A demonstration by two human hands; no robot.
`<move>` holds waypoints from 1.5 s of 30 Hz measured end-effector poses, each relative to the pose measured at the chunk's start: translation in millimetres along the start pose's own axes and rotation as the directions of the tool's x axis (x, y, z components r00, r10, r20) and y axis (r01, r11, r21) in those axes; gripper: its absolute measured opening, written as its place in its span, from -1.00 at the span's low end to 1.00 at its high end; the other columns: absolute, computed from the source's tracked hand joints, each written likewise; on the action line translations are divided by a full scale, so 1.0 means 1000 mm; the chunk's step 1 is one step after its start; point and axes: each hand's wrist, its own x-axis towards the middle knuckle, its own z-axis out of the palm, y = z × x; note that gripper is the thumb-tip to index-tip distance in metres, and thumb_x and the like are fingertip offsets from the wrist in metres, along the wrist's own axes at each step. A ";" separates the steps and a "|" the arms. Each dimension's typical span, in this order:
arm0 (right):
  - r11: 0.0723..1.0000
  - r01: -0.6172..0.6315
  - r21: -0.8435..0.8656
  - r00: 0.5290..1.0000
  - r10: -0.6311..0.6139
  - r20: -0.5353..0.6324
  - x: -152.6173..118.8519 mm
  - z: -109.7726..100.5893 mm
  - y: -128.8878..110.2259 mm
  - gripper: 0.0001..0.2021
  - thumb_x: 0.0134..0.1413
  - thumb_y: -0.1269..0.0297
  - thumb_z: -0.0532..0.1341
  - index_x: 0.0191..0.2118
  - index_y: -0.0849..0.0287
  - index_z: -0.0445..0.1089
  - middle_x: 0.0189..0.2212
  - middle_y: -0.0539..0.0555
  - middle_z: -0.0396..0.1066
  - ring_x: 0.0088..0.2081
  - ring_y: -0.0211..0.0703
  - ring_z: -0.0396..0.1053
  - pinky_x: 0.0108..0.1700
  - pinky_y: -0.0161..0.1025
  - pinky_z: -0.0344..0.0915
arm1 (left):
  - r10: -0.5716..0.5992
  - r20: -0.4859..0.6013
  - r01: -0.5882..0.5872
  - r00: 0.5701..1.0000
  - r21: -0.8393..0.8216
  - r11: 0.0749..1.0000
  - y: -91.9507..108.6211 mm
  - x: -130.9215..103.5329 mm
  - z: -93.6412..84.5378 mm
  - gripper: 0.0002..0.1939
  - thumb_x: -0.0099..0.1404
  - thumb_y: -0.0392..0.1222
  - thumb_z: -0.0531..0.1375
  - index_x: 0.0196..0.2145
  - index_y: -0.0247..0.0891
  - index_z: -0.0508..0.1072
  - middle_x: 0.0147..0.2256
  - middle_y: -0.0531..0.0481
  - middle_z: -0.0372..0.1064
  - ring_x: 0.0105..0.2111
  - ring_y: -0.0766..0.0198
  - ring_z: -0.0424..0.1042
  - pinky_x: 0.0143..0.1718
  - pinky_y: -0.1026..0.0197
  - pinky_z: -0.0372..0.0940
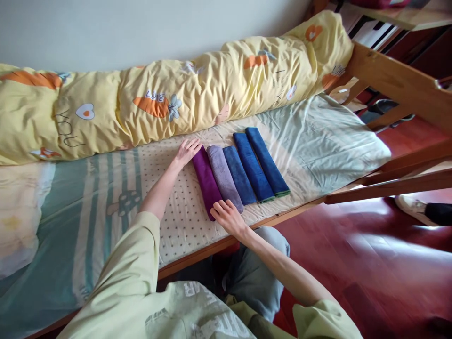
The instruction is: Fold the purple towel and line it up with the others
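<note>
Several folded cloths lie side by side on the bed sheet (169, 197). Leftmost is a purple cloth (206, 181), then a grey-lilac cloth (225, 176), a short blue cloth (239, 174), and two longer blue ones with green edges, the inner (253, 167) and the outermost (268, 162). My left hand (188, 150) rests at the far end of the purple cloth, fingers stretched out over its tip. At the near end of the same cloth, my right hand (227, 216) has its fingers bent and close together on the edge; what they grip is too small to tell.
A long yellow quilt (155, 103) lies rolled along the wall behind the cloths. The wooden bed rail (399, 80) stands at the right. A person's shoe (411, 207) is on the red floor at far right.
</note>
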 end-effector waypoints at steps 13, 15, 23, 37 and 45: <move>0.991 -0.115 0.064 0.988 0.107 0.114 0.011 0.009 -0.013 -0.87 0.35 0.48 0.15 -0.14 0.25 0.45 -0.14 0.22 0.40 -0.15 0.03 0.31 -0.14 -0.07 0.34 | 0.045 0.077 -0.041 0.996 -0.052 0.998 0.003 0.015 0.027 -0.42 0.49 -0.41 -0.13 0.36 -0.24 0.33 0.33 -0.18 0.24 0.34 0.04 0.22 0.36 -0.17 0.13; 0.993 -0.108 0.056 0.989 0.101 0.111 0.010 0.007 -0.015 -0.86 0.33 0.50 0.14 -0.13 0.26 0.45 -0.13 0.24 0.40 -0.15 0.05 0.31 -0.14 -0.05 0.34 | 0.049 0.091 -0.043 0.995 -0.063 0.997 0.004 0.013 0.031 -0.40 0.47 -0.42 -0.12 0.38 -0.26 0.29 0.34 -0.18 0.23 0.36 0.09 0.19 0.38 -0.10 0.11; 0.989 -0.135 -0.068 0.973 0.145 0.178 0.004 -0.004 -0.047 -0.74 0.25 0.59 0.11 -0.09 0.36 0.53 -0.15 0.31 0.43 -0.18 0.09 0.36 -0.22 -0.04 0.38 | -0.097 0.175 0.111 0.980 -0.072 0.991 0.010 0.009 0.029 -0.32 0.42 -0.43 -0.11 0.43 -0.13 0.22 0.42 -0.14 0.07 0.44 0.00 0.01 0.44 -0.27 -0.07; 0.972 -0.228 0.060 0.964 0.217 0.151 -0.022 0.003 -0.071 -0.45 0.22 0.61 0.02 0.30 0.50 0.34 0.23 0.58 0.30 0.23 0.36 0.35 0.10 0.23 0.42 | -0.377 0.163 0.398 0.912 -0.125 0.909 0.069 -0.183 -0.027 -0.36 0.52 -0.10 -0.15 0.43 -0.44 0.18 0.46 -0.26 -0.09 0.48 -0.02 -0.10 0.48 -0.13 -0.10; 0.917 -0.083 0.391 0.997 0.077 0.033 -0.077 -0.110 -0.013 -0.61 0.45 0.28 0.07 0.27 0.00 0.43 0.31 0.20 0.30 0.25 0.04 0.38 0.22 0.04 0.44 | -0.518 0.548 0.688 0.657 -0.154 0.709 0.097 -0.443 -0.200 -0.37 0.39 0.45 -0.19 0.34 0.52 0.19 0.22 0.55 0.31 0.26 0.01 0.37 0.24 -0.03 0.39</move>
